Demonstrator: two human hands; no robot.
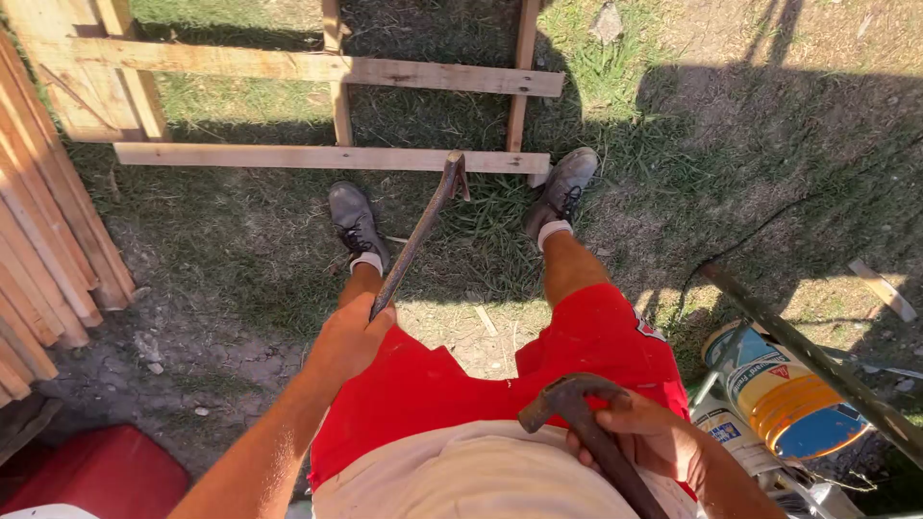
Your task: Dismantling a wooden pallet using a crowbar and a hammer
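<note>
I stand on grass looking down at my red shorts and grey shoes. My left hand (348,334) grips the lower end of a long metal pry bar (419,234), whose hooked tip reaches a horizontal plank of a wooden frame (317,157) lying on the ground in front of my feet. My right hand (642,432) is closed around the handle of a rusty claw hammer (575,406), its head held close to my waist.
Stacked wooden boards (43,221) lean at the left. A red container (91,476) sits at the lower left. Yellow and blue paint cans (784,399) stand at the right under a slanted metal bar (817,360). A dark cable crosses the grass.
</note>
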